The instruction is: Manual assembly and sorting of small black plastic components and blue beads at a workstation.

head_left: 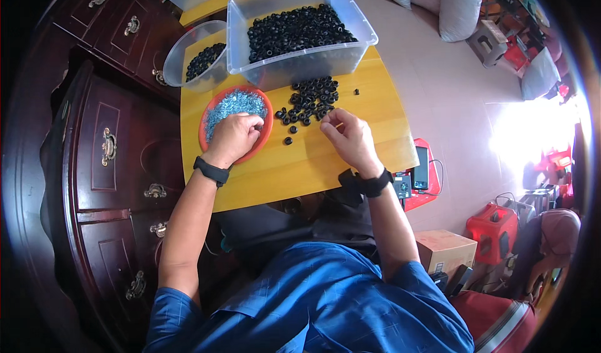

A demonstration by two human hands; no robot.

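Dozens of loose black rings lie on the yellow table — the work looks well short of finished.
The large tub behind them is heaped with more, and the round tub holds a smaller lot; whether any are completed cannot be told. The loose black rings sit right of the red bowl of blue-silver bits, their holes facing various ways; round and squat, they show no clear long axis. The left hand curls at the bowl's right side, a dark piece by it — grasped or not, I cannot tell. The right hand is pinched beside the rings; anything within is hidden.
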